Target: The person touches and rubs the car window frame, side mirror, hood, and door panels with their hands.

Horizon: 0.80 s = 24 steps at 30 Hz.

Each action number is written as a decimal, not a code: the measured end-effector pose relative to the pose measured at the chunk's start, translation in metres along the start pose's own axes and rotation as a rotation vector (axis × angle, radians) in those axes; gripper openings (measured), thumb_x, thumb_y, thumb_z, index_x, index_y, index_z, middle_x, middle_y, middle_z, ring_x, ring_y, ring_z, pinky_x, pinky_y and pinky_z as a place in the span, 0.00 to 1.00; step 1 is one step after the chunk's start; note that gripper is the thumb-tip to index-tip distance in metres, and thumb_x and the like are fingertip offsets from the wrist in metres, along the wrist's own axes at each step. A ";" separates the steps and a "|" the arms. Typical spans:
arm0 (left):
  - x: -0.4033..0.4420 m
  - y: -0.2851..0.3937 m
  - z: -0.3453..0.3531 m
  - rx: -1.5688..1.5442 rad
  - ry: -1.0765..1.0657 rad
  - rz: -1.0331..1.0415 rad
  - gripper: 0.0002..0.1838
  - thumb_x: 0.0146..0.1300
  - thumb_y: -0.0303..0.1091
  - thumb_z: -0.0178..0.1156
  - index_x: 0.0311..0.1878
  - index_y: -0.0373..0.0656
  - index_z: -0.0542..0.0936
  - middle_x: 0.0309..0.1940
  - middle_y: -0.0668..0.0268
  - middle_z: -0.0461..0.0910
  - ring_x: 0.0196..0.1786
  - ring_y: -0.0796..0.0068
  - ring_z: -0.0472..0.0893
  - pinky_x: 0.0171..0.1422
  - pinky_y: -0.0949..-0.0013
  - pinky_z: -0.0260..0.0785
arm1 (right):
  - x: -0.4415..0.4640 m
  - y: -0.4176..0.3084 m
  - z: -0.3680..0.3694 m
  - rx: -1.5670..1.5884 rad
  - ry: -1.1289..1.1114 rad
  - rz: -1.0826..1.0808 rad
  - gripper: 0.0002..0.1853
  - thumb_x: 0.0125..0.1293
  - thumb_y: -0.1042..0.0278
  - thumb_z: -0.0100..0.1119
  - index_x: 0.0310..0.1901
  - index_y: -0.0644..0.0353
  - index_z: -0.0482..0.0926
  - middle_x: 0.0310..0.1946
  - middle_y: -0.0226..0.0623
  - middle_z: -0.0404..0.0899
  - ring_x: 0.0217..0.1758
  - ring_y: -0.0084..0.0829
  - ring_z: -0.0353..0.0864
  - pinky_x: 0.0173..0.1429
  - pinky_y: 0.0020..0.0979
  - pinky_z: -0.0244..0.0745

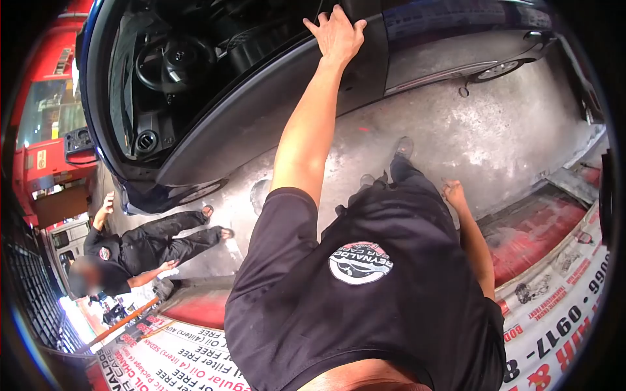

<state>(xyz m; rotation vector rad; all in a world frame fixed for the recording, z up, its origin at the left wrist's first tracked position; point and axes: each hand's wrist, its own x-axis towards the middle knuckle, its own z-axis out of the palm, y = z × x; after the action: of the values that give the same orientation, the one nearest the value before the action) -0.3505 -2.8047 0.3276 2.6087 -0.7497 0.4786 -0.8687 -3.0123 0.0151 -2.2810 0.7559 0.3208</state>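
- Left hand [336,36] — open, fingers spread, at upper edge of car door [261,111].
- Right hand [452,192] — loosely curled near trousers [422,199]; grip cannot be told.
- Steering wheel [177,57], beyond door.

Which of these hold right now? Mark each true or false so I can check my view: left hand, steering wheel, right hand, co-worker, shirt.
1. The left hand is raised to the side of the dark car, fingers spread. True.
2. A steering wheel shows inside the car. True.
3. The right hand is up on the steering wheel. False: the right hand is low beside the leg, away from the car.
4. Another person in dark clothes is in view, off to the wearer's left. True.
5. The wearer's shirt is plain white. False: the shirt is dark, with a round logo on the front.
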 end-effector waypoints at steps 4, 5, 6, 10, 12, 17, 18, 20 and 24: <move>0.005 -0.006 0.029 0.024 0.149 0.031 0.46 0.60 0.65 0.71 0.62 0.27 0.73 0.51 0.47 0.85 0.60 0.48 0.81 0.78 0.31 0.54 | 0.033 -0.073 -0.037 0.375 0.029 -0.064 0.22 0.69 0.65 0.65 0.61 0.66 0.83 0.37 0.53 0.89 0.45 0.44 0.91 0.52 0.42 0.83; 0.010 -0.007 0.030 -0.067 0.085 0.002 0.52 0.57 0.70 0.68 0.64 0.26 0.72 0.54 0.43 0.85 0.67 0.39 0.76 0.79 0.19 0.39 | 0.051 -0.091 -0.040 0.379 0.040 -0.070 0.22 0.69 0.65 0.65 0.61 0.66 0.83 0.37 0.53 0.89 0.45 0.44 0.91 0.52 0.42 0.83; 0.010 0.002 0.015 -0.063 0.015 -0.045 0.51 0.58 0.68 0.69 0.65 0.27 0.72 0.55 0.43 0.85 0.67 0.40 0.76 0.80 0.23 0.43 | 0.072 -0.108 -0.046 0.474 0.072 -0.095 0.22 0.71 0.66 0.64 0.64 0.66 0.81 0.38 0.52 0.89 0.46 0.40 0.90 0.52 0.39 0.82; 0.015 0.007 0.014 -0.015 0.084 -0.056 0.50 0.57 0.71 0.68 0.64 0.29 0.72 0.55 0.42 0.84 0.65 0.41 0.77 0.81 0.29 0.45 | 0.130 -0.246 -0.120 0.511 0.010 -0.190 0.24 0.73 0.69 0.63 0.68 0.64 0.78 0.53 0.55 0.85 0.53 0.38 0.88 0.55 0.36 0.82; 0.019 0.005 0.012 -0.033 0.034 -0.079 0.49 0.58 0.69 0.69 0.63 0.30 0.72 0.52 0.42 0.84 0.63 0.42 0.78 0.80 0.30 0.48 | 0.146 -0.317 -0.157 0.495 0.106 -0.354 0.24 0.73 0.69 0.62 0.68 0.64 0.78 0.59 0.55 0.82 0.57 0.40 0.86 0.59 0.38 0.82; 0.021 0.014 0.008 -0.010 0.111 -0.065 0.45 0.58 0.67 0.70 0.59 0.31 0.75 0.47 0.46 0.85 0.60 0.46 0.79 0.78 0.29 0.51 | 0.179 -0.438 -0.260 0.064 0.600 -0.891 0.27 0.71 0.73 0.59 0.71 0.65 0.73 0.73 0.49 0.71 0.77 0.53 0.68 0.77 0.48 0.68; 0.021 0.014 0.008 0.002 0.078 -0.076 0.46 0.57 0.67 0.70 0.59 0.31 0.76 0.47 0.46 0.85 0.60 0.46 0.79 0.79 0.30 0.51 | 0.181 -0.458 -0.282 0.066 0.604 -0.924 0.27 0.71 0.73 0.59 0.71 0.65 0.73 0.73 0.49 0.71 0.77 0.53 0.68 0.77 0.48 0.68; 0.023 0.020 -0.001 -0.011 0.045 -0.106 0.45 0.56 0.67 0.71 0.58 0.31 0.76 0.47 0.46 0.84 0.60 0.46 0.79 0.79 0.31 0.51 | 0.187 -0.491 -0.318 -0.225 0.748 -1.013 0.32 0.70 0.74 0.59 0.76 0.62 0.68 0.79 0.48 0.62 0.84 0.52 0.57 0.82 0.53 0.58; 0.030 0.024 -0.004 -0.004 0.059 -0.141 0.46 0.54 0.68 0.72 0.57 0.32 0.77 0.46 0.47 0.84 0.60 0.48 0.80 0.81 0.33 0.50 | 0.221 -0.527 -0.354 -0.445 0.794 -1.104 0.34 0.69 0.69 0.60 0.77 0.61 0.66 0.84 0.45 0.53 0.88 0.50 0.48 0.85 0.57 0.50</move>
<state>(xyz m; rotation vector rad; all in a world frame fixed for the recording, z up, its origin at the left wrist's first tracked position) -0.3406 -2.8344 0.3498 2.6095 -0.5426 0.5086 -0.3704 -3.0441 0.4654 -2.8447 -0.3770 -1.0575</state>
